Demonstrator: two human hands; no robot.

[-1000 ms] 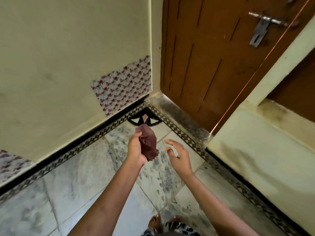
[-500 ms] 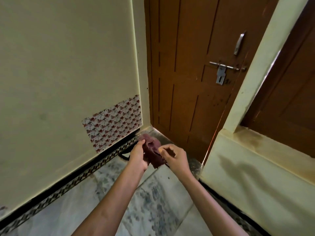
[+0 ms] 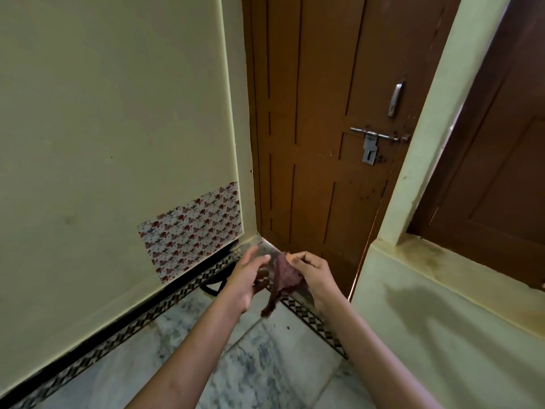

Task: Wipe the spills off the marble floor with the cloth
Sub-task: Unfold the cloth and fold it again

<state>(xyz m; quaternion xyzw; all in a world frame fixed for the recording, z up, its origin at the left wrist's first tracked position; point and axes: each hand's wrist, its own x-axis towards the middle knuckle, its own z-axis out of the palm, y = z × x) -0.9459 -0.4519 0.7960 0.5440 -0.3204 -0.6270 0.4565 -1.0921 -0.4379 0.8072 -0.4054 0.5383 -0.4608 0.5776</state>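
Observation:
A dark maroon cloth [image 3: 281,280] hangs in the air over the corner of the room, pinched at its top by my right hand [image 3: 312,276]. Its lower end dangles above the grey-veined marble floor [image 3: 265,364]. My left hand [image 3: 246,278] is just left of the cloth with fingers spread and nothing in it. No spill stands out clearly on the floor from here.
A cream wall with a floral patch [image 3: 191,228] runs along the left. A brown wooden door [image 3: 321,128] with a metal latch [image 3: 371,143] closes the corner. A cream ledge [image 3: 442,305] rises at the right. A black patterned border [image 3: 118,338] edges the floor.
The cloth passed from my left hand to my right hand and now hangs unfolded. My left hand let go and opened. The view tilted upward toward the door.

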